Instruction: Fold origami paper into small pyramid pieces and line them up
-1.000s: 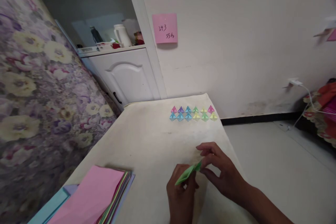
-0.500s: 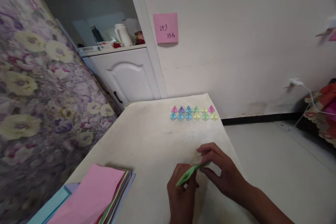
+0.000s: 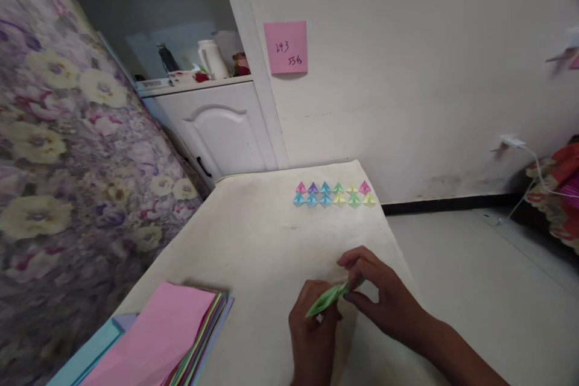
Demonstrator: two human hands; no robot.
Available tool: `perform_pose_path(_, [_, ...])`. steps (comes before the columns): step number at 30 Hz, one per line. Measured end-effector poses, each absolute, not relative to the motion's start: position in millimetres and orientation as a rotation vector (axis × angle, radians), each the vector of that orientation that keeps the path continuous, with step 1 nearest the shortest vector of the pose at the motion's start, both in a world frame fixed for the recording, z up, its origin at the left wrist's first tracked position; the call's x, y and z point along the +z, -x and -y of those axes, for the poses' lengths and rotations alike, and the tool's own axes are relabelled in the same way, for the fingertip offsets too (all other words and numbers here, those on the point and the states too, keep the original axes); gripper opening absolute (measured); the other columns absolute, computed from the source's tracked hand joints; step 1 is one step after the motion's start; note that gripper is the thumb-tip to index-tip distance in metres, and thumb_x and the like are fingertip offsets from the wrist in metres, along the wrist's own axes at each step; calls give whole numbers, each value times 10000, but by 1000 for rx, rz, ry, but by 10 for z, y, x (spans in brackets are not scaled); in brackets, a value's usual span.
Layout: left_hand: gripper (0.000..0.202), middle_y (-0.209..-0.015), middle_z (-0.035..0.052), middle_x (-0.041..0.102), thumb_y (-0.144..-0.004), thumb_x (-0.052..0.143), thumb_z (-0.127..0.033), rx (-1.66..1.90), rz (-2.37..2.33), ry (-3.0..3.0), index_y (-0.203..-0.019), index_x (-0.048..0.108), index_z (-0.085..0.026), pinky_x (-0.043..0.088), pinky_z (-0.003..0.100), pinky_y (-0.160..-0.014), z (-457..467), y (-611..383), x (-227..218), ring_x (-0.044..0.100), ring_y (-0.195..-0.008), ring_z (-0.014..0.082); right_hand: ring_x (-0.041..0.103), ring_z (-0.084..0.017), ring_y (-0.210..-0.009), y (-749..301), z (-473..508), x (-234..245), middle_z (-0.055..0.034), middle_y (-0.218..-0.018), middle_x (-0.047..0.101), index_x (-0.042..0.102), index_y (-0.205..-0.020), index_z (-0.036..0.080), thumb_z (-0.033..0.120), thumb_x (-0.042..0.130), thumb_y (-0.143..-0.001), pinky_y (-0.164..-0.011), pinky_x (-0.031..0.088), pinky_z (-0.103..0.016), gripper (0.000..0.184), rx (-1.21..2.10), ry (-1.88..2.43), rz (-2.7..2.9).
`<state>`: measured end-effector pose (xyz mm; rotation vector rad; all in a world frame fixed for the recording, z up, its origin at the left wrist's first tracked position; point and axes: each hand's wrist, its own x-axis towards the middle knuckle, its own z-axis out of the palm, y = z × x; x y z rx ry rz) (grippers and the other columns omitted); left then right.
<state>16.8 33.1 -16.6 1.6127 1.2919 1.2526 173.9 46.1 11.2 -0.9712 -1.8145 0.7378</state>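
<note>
A piece of folded green paper (image 3: 327,300) is held between both hands above the near right part of the table. My left hand (image 3: 313,329) is closed around its lower left part, the fingers curled behind it. With thumb and fingers, my right hand (image 3: 382,292) pinches the paper's right end, partly hiding it. Beyond the hands, two rows of small folded paper pieces (image 3: 325,199) in pink, purple, blue, green and yellow stand near the table's far right corner.
A stack of coloured paper (image 3: 154,335), pink on top, lies at the near left of the cream-covered table (image 3: 253,235). A floral curtain (image 3: 90,163) hangs left. The cabinet (image 3: 217,139) and the wall with a pink note (image 3: 286,47) stand behind.
My right hand's fingertips have closed in slightly at the paper's right end, and the green paper has turned a little. My left hand has barely moved.
</note>
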Motion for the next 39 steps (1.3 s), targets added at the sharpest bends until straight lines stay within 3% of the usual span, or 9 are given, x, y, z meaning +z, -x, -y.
perform_pose_path(7, [205, -700, 4, 558, -799, 511, -156, 1225, -1320, -1651, -603, 569, -173, 417, 224, -578, -319, -179, -165, 545, -638, 136, 533, -169, -932, -1744, -465, 110, -36, -1000, 532, 555, -791, 213, 24, 523, -726, -791, 466, -306, 203, 702, 995, 1883])
perform_pose_path(15, [149, -658, -7, 596, -830, 497, -267, 1036, -1362, -1487, -873, 615, -187, 430, 224, -548, -340, -210, -180, 558, -564, 134, 503, -193, -991, -1770, -494, 16, -61, -1095, 523, 605, -852, 232, 60, 457, -819, -832, 442, -363, 230, 453, 1101, 2052])
perform_pose_path(18, [178, -774, 11, 627, -824, 500, -265, 1034, -1343, -1502, -950, 604, -193, 448, 232, -571, -338, -221, -163, 575, -611, 139, 493, -205, -1007, -1773, -519, 9, -70, -1107, 526, 602, -867, 226, 56, 451, -821, -838, 432, -387, 231, 386, 1135, 2084])
perform_pose_path(22, [165, -816, 29, 611, -828, 490, -268, 1055, -1374, -1634, -878, 626, -189, 441, 244, -585, -338, -220, -144, 566, -673, 156, 473, -227, -1056, -1765, -562, -30, -84, -1108, 541, 589, -814, 203, 49, 462, -809, -880, 399, -435, 200, 229, 1161, 2123])
perform_pose_path(29, [344, -1001, 70, 656, -839, 480, -361, 957, -1205, -1678, -1131, 588, -214, 448, 304, -781, -324, -212, -25, 582, -891, 219, 447, -241, -1123, -1762, -620, -130, -88, -1224, 501, 575, -776, 206, 48, 492, -772, -997, 251, -549, 179, 98, 1187, 2186])
perform_pose_path(32, [381, -924, 67, 672, -872, 384, -420, 914, -1179, -1571, -1057, 621, -187, 451, 303, -767, -322, -202, 32, 587, -864, 220, 419, -243, -1160, -1748, -618, -136, -86, -1273, 465, 576, -763, 204, 61, 511, -769, -1016, 223, -550, 157, 103, 1204, 2194])
perform_pose_path(35, [488, -798, 64, 655, -886, 279, -483, 849, -1214, -1478, -846, 637, -153, 451, 274, -676, -337, -169, 27, 576, -756, 201, 390, -242, -1193, -1725, -614, -140, -75, -1330, 417, 578, -743, 202, 54, 494, -786, -1019, 221, -552, 176, 99, 1198, 2193])
perform_pose_path(39, [463, -719, 51, 631, -859, 338, -503, 794, -1247, -1486, -708, 602, -155, 433, 242, -621, -394, -125, -90, 556, -694, 181, 305, -259, -1262, -1706, -616, -174, -52, -1397, 336, 583, -732, 200, 62, 497, -782, -1012, 223, -568, 170, 104, 1146, 2213])
